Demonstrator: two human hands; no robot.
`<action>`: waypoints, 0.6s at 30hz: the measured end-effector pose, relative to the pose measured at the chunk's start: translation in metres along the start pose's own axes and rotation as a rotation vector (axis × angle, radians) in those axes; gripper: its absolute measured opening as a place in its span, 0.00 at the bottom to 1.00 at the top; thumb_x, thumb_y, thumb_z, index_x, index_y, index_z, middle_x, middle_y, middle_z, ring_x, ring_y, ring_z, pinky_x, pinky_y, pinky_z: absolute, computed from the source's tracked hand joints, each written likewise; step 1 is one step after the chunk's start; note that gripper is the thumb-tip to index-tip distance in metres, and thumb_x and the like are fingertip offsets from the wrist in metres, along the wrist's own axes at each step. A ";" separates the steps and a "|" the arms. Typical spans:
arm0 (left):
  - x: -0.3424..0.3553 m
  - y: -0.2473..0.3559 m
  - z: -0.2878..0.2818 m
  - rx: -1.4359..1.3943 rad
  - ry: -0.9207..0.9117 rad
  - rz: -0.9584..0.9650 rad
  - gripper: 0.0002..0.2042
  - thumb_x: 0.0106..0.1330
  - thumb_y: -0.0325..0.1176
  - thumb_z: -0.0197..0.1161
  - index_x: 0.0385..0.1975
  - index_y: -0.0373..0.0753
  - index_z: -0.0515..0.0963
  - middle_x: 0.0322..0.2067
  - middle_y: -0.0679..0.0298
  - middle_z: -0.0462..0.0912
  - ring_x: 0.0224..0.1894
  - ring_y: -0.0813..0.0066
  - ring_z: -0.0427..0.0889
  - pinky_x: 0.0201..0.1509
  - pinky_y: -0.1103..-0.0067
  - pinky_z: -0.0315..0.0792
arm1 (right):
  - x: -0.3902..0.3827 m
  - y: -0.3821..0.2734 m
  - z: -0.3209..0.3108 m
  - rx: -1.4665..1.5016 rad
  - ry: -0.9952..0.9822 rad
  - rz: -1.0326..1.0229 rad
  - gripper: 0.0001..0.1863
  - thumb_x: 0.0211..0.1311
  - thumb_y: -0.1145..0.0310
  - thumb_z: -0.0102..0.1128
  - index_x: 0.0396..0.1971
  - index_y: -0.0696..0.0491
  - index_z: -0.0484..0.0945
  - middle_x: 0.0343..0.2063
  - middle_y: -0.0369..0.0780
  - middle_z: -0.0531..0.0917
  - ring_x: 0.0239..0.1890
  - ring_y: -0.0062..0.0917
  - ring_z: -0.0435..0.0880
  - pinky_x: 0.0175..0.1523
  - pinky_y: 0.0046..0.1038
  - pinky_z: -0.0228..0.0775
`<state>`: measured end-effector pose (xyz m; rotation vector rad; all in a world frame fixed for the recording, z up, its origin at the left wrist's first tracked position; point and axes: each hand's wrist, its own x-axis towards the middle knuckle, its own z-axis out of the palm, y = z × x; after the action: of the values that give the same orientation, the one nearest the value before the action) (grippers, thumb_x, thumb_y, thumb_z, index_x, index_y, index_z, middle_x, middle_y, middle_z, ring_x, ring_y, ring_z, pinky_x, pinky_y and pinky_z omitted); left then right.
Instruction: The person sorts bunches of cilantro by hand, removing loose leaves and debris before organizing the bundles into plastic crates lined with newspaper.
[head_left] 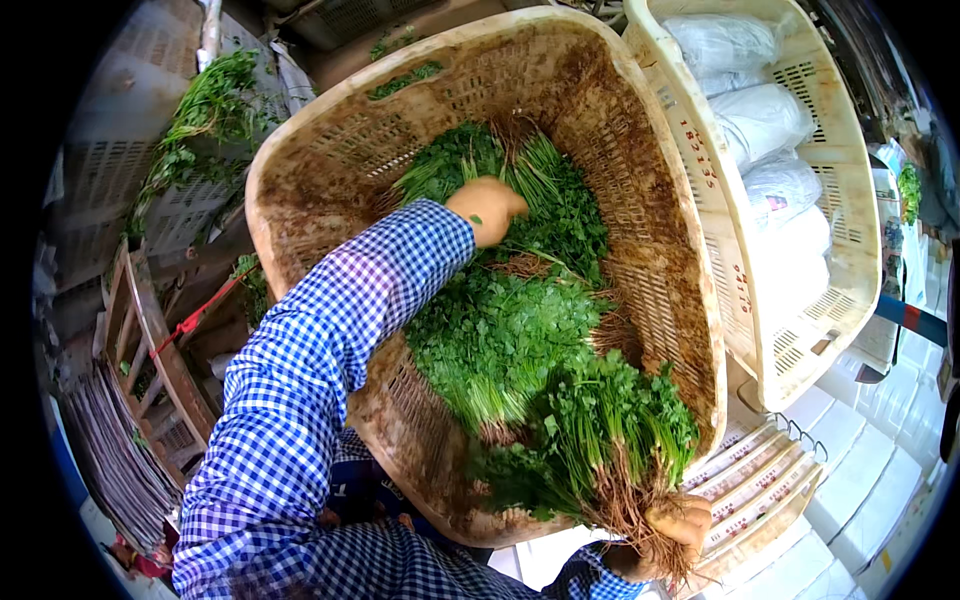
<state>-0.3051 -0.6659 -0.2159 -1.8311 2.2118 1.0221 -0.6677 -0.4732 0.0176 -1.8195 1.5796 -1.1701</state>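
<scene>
A large, brown-stained plastic crate (655, 130) is tilted in front of me, with bunches of cilantro (510, 330) inside, stems and roots attached. My left hand (487, 211) reaches deep into it, its fingers curled at the stems of a cilantro bunch (545, 175) near the back; the fingertips are partly hidden. At the crate's near right corner, my right hand (682, 527) is closed around the brown root end of another cilantro bunch (635, 430). That bunch's leaves point back over the crate's rim.
A cream crate (745, 290) holding white plastic-wrapped bundles (765, 120) stands to the right. Below it are a smaller crate (750, 485) and white boxes (850, 450). On the left, loose greens (215, 110) hang by grey crates, above a wooden frame (160, 340) and stacked flat sheets (115, 450).
</scene>
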 end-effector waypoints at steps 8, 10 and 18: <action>-0.123 0.088 -0.005 -0.260 0.151 0.323 0.21 0.71 0.28 0.56 0.64 0.39 0.73 0.60 0.51 0.79 0.60 0.52 0.78 0.65 0.61 0.72 | -0.006 -0.014 -0.014 0.371 -0.064 -0.204 0.15 0.57 0.54 0.74 0.27 0.50 0.83 0.23 0.34 0.81 0.34 0.26 0.80 0.40 0.26 0.72; -0.166 0.107 -0.012 -0.520 0.332 0.287 0.21 0.72 0.28 0.55 0.64 0.38 0.73 0.61 0.50 0.78 0.63 0.52 0.75 0.69 0.61 0.70 | -0.005 -0.039 -0.011 0.390 0.017 -0.226 0.11 0.56 0.60 0.75 0.26 0.50 0.84 0.24 0.35 0.81 0.35 0.27 0.81 0.40 0.27 0.73; -0.310 0.146 0.032 -1.106 0.481 0.171 0.43 0.67 0.65 0.59 0.75 0.44 0.58 0.73 0.50 0.62 0.76 0.52 0.58 0.78 0.59 0.55 | -0.003 -0.112 -0.024 0.536 -0.146 -0.356 0.10 0.53 0.63 0.76 0.23 0.50 0.83 0.25 0.35 0.79 0.35 0.28 0.79 0.41 0.31 0.73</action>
<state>-0.3621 -0.3805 -0.0324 -2.4743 2.2221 2.4086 -0.6245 -0.4390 0.1184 -1.7954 0.7717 -1.4095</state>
